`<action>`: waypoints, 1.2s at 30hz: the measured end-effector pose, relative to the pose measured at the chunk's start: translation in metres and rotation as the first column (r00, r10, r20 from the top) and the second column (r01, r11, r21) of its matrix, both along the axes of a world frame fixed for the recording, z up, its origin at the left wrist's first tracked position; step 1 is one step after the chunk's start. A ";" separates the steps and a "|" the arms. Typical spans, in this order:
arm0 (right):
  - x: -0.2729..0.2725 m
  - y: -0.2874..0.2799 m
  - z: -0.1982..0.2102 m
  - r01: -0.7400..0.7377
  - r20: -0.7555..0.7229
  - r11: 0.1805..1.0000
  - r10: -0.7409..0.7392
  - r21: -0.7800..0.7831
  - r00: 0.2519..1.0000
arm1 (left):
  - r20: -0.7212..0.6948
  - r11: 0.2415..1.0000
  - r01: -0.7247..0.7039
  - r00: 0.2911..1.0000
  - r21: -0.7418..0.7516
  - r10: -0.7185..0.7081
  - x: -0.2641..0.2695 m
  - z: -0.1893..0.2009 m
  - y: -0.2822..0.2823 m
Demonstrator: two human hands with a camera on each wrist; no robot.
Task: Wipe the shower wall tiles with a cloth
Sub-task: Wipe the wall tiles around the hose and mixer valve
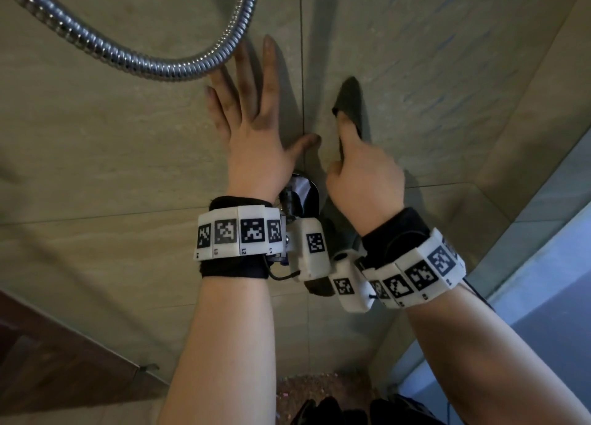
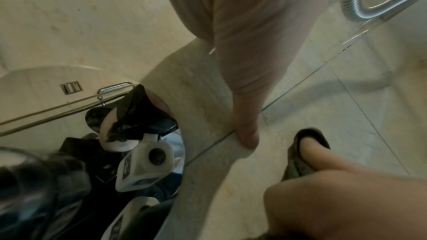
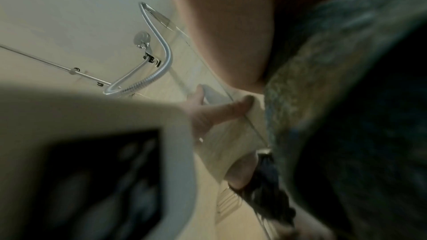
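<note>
Dark cloth (image 1: pixel 351 105) pinched in right hand (image 1: pixel 364 181) grip, pressed against wall tiles (image 1: pixel 447 89). Left hand (image 1: pixel 252 130) splayed flat, holding nothing. Cloth judged soft, light, limp; best bunched under the fingers.

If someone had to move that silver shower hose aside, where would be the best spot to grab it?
Probably the bottom of the shower hose loop, just above the left hand's fingertips, coming from below. It hangs free of the wall tiles there, so fingers could wrap round it.
</note>
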State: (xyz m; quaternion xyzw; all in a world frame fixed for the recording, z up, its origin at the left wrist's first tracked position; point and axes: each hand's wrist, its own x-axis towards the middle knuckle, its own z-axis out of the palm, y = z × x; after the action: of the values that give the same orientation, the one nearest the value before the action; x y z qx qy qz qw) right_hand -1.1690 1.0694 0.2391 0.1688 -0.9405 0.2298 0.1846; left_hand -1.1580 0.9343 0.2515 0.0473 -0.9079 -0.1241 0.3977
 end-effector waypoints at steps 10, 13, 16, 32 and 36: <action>0.003 0.015 0.006 0.070 0.087 0.994 -0.063 -0.087 0.994 | -0.028 1.000 0.022 0.999 0.017 -0.021 -0.002 0.004 0.009; 0.005 0.005 0.004 -0.039 0.074 0.998 0.043 -0.054 0.996 | -0.019 0.999 0.026 0.999 0.025 -0.026 -0.003 0.005 0.010; 0.000 0.004 0.013 -0.044 0.016 0.998 0.044 -0.042 0.999 | -0.023 0.999 0.024 0.999 0.032 -0.023 -0.002 0.004 0.009; -0.005 0.015 0.020 -0.054 0.016 0.996 0.056 -0.066 0.998 | -0.102 0.988 -0.022 0.995 -0.153 0.006 -0.014 0.019 0.013; -0.014 0.024 0.046 -0.012 -0.044 0.998 0.009 -0.059 0.999 | -0.084 0.988 -0.024 0.996 -0.150 0.011 -0.017 0.019 0.011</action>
State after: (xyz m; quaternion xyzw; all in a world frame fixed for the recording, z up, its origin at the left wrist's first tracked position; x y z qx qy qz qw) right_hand -1.1827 1.0935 0.2848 0.1731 -0.9282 0.2548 0.2089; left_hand -1.1747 0.9457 0.2707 0.0200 -0.8969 -0.0536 0.4385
